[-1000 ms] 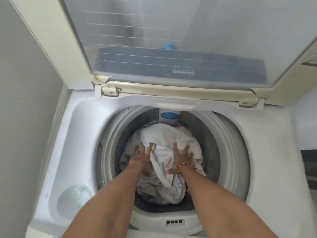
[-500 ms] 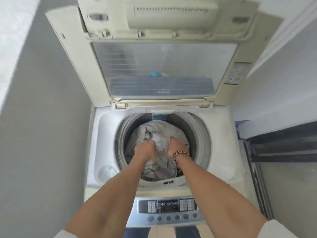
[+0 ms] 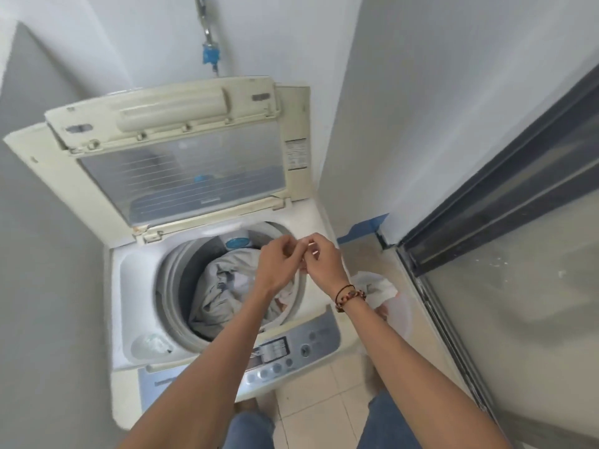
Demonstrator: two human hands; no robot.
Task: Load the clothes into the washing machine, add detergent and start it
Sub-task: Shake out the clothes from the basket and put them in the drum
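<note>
A white top-loading washing machine point(image 3: 129, 319) stands with its cream glass-paned lid point(image 3: 181, 157) raised and pale crumpled clothes point(image 3: 223, 286) in the drum. Above its right rim, the left hand point(image 3: 278, 267) and right hand point(image 3: 324, 264) meet, fingertips touching; whether they hold anything is unclear.

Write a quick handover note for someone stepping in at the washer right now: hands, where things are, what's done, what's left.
Left hand and right hand: raised together above the drum's right rim, fingertips meeting; whether they pinch something small is too blurred to tell.
Clothes: piled in the drum.
Lid: open.
Basket: on the floor right of the washing machine, some white cloth inside.
Done: most of the loading.
Left: detergent, close lid, start at the control panel.
</note>
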